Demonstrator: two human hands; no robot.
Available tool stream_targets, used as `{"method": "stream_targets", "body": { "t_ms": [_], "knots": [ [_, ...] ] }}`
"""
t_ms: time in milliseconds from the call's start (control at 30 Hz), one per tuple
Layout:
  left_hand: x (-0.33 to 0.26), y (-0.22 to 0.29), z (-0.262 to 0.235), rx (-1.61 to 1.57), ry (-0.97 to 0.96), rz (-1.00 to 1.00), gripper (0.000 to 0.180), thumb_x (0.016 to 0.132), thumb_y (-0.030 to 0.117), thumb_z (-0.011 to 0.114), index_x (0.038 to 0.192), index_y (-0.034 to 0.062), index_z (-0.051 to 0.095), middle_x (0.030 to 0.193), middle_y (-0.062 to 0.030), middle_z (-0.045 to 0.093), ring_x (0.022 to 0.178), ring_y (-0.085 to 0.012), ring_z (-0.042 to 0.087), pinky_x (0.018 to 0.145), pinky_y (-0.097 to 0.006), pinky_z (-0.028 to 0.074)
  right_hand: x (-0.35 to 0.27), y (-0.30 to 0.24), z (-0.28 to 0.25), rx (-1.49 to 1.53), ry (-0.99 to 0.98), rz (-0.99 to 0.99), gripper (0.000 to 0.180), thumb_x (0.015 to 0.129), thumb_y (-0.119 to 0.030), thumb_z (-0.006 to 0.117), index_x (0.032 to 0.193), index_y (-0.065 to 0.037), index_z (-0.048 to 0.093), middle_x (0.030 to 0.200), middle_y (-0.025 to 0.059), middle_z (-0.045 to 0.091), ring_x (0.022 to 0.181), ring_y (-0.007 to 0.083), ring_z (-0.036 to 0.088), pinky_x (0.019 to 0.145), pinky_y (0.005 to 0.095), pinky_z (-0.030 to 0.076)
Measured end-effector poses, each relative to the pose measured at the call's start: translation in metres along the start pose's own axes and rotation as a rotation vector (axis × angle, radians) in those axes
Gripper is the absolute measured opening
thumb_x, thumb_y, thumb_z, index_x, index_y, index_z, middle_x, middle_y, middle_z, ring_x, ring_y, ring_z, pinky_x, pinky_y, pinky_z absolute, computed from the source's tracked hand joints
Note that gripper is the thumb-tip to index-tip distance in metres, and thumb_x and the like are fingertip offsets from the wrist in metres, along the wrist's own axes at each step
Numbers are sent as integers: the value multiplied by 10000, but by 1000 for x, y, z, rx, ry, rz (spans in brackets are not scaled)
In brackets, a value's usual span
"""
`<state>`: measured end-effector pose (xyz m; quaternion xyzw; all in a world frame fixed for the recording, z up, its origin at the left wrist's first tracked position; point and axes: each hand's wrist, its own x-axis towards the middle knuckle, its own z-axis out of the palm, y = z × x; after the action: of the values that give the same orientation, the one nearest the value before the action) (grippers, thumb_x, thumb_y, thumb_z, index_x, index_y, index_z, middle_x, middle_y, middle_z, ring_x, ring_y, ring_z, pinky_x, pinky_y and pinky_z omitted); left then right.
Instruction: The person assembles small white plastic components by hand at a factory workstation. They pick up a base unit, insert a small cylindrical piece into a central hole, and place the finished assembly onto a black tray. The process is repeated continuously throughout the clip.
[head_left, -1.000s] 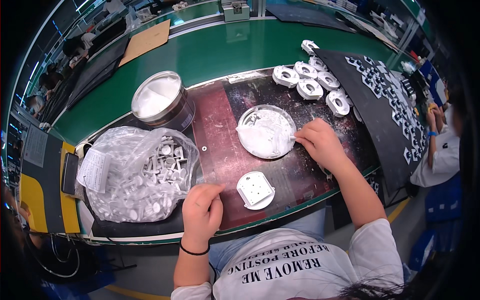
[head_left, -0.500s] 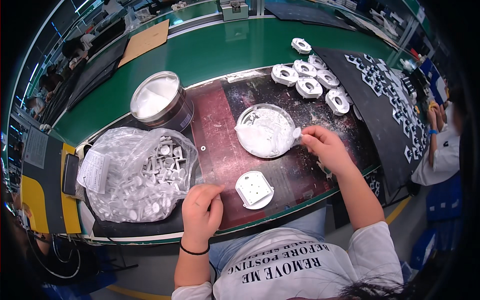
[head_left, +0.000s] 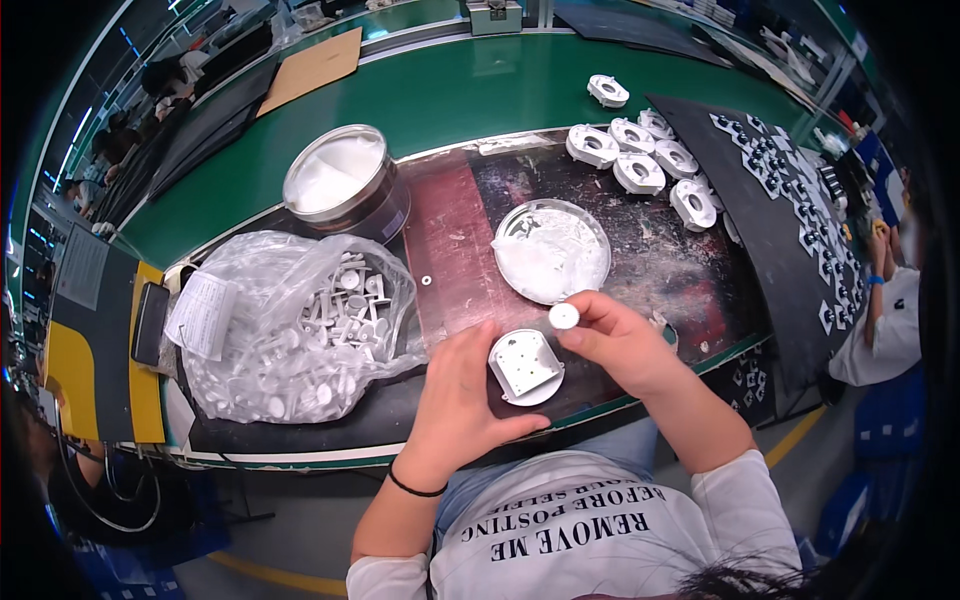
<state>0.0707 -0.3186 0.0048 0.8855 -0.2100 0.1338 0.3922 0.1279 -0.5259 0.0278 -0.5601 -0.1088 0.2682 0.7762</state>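
Observation:
A white plastic housing [head_left: 528, 362] with a rounded edge and small holes lies near the table's front edge. My left hand [head_left: 462, 398] is spread about its left and near sides, thumb and fingers apart; whether it touches the housing is hard to tell. Just beyond the housing's right side, my right hand [head_left: 615, 340] pinches a small white plastic pin [head_left: 564, 316] by its stem, the round disc head facing up. Behind the pin stands a shallow round metal dish [head_left: 606, 262] holding white paste [head_left: 545, 262].
At left sits a clear plastic bag [head_left: 250, 375] full of similar white pins, with a metal tin [head_left: 380, 205] behind it. White ring-shaped housings [head_left: 638, 173] are grouped at far right beside a black board [head_left: 740, 230] of small parts. A co-worker's hand [head_left: 880, 245] shows beyond.
My right hand has brought the pin from the dish's edge nearer, beside the housing. My left hand has moved right and opened about the housing. The view has shifted slightly.

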Motion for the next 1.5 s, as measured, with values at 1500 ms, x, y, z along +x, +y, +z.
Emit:
{"method": "stream_targets", "body": {
  "t_ms": [1500],
  "knots": [
    [128, -1, -35, 15, 66, -46, 948, 669, 116, 754, 1408, -19, 176, 1162, -274, 512, 1080, -405, 539, 921, -412, 446, -59, 14, -76, -1050, 456, -593, 158, 732, 50, 562, 859, -14, 632, 809, 112, 637, 766, 284, 593, 744, 358, 464]
  ]
}}
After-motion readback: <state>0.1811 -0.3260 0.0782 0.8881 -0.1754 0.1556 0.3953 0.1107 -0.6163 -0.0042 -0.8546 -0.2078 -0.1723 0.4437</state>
